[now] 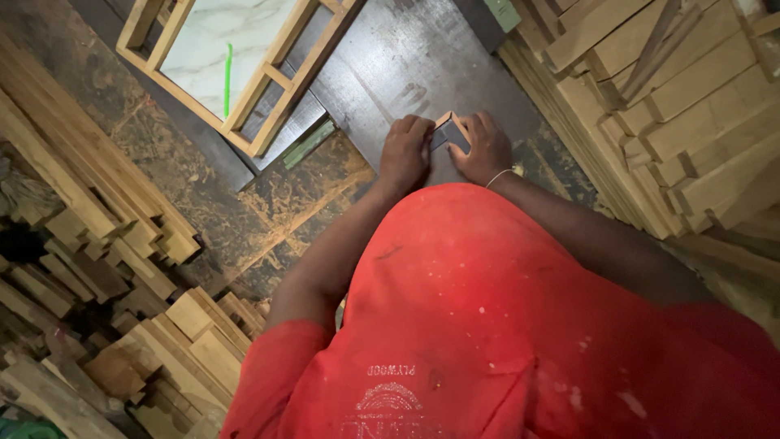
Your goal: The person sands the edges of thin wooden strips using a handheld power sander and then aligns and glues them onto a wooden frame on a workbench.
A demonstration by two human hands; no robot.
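Both hands together on one small block (449, 134), close in front of the red shirt (504, 325). Left hand (404, 152) on the left side of the block, fingers bent and closed against its edge. Right hand (485, 148) on the right side, fingers curled around the far end, thumb near the dark face. Grasped from two sides, then, not released. Thin pale bracelet (500, 176) around the right wrist.

Small and rectangular, this block, with light wood on the rim and a dark, slightly shiny face; impossible to tell if wood only or something else too. Held just above, or resting on, a dark board (406, 65) with many scratches and dust; contact between the two not clear from this angle.

Up left on the dark board, a light wooden frame (268, 89), tilted, with a pale marbled panel (219, 41) inside and a thin green strip (227, 77) on the panel. Well apart from the hands. Below the board, floor (268, 211) covered by sawdust.

Many stacked wooden beams (682, 106) on the right side, very near the right hand. More timber pieces (97, 244) in piles on the left, some long, some cut short, ends toward the camera. White specks on the red shirt, sleeves short, both forearms bare.
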